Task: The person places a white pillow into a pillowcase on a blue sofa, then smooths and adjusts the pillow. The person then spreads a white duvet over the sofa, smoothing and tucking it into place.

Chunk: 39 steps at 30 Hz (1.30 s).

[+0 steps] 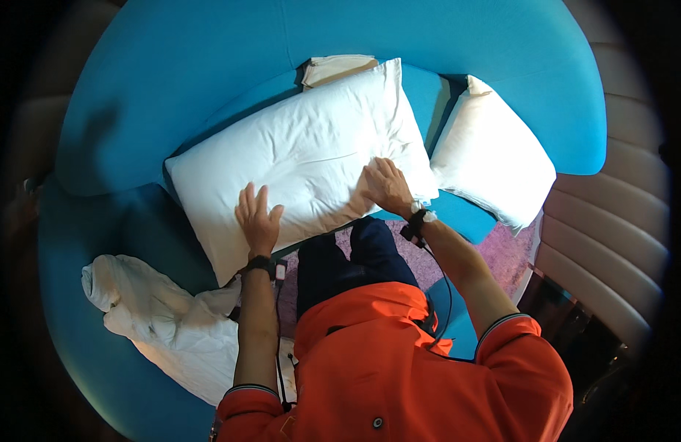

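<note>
A large white pillow (313,138) lies across the seat of a curved blue sofa (373,27) in front of me. Over its near left part is my left hand (257,218), palm down with the fingers spread. My right hand (386,185) rests on the pillow's near right part, fingers apart and slightly bent. Neither hand grips anything. To the right, a second white pillow (495,154) leans on the sofa. Behind the large pillow, a folded cream cloth (338,69) shows in part.
A crumpled white cloth or cover (169,331) lies on the sofa at the lower left. Purple patterned carpet (503,257) shows beside my legs. A padded beige wall panel (605,232) stands at the right. Cables run from both my wrists.
</note>
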Tool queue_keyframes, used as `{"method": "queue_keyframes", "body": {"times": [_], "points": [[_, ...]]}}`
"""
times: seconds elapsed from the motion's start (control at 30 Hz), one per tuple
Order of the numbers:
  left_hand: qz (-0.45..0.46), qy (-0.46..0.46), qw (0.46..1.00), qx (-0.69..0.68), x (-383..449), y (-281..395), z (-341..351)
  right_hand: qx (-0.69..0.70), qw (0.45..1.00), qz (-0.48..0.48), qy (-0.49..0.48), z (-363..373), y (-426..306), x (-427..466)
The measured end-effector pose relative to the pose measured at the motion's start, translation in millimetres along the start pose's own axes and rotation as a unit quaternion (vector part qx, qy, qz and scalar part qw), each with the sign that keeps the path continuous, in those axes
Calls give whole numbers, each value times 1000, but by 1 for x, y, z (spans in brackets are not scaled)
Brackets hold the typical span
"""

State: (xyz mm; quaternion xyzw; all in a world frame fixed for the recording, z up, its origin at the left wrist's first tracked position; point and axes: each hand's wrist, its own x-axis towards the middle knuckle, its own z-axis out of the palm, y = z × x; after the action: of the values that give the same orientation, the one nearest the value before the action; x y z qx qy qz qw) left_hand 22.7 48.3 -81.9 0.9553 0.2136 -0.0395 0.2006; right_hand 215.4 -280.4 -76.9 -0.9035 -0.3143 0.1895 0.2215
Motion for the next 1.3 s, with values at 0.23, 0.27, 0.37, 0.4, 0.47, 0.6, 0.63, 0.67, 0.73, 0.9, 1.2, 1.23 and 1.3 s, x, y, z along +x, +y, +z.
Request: {"method": "queue_keyframes", "body": {"times": [0.23, 0.27, 0.37, 0.4, 0.47, 0.6, 0.63, 0.67, 0.73, 0.9, 1.2, 1.23, 1.3], "points": [[-147, -47, 987, 52, -21, -44, -14, 71, 989, 125, 34, 22, -27, -39], [-161, -55, 984, 45, -16, -42, -12, 70, 988, 136, 34, 21, -39, -38], [-187, -69, 980, 22, 8, -23, -12, 84, 984, 148, 48, 37, -50, -38], [-190, -59, 980, 13, 13, -21, -10, 129, 976, 168, 49, 40, -59, -35], [-162, -59, 985, 23, 26, -16, -11, 133, 964, 229, 15, 41, -76, -29], [-57, -14, 997, 41, 56, -6, -16, 200, 916, 342, 63, 68, -75, -26], [-26, -13, 998, 55, 66, -5, -17, 224, 892, 386, 71, 63, -85, -21], [6, -13, 998, 68, 78, -4, -18, 268, 874, 392, 104, 55, -93, -23], [60, -31, 994, 82, 110, 5, -20, 287, 838, 452, 106, 69, -82, -31], [86, -153, 980, 92, 182, 38, -11, 352, 753, 541, 128, 98, -55, -51], [-28, -265, 963, 48, 252, 68, 16, 644, 585, 440, 223, 118, -38, -49], [-39, -278, 959, 43, 255, 73, 12, 688, 565, 427, 161, 113, -32, -56], [-50, -302, 951, -32, 269, 62, 13, 704, 518, 476, 98, 100, -28, -59]]}}
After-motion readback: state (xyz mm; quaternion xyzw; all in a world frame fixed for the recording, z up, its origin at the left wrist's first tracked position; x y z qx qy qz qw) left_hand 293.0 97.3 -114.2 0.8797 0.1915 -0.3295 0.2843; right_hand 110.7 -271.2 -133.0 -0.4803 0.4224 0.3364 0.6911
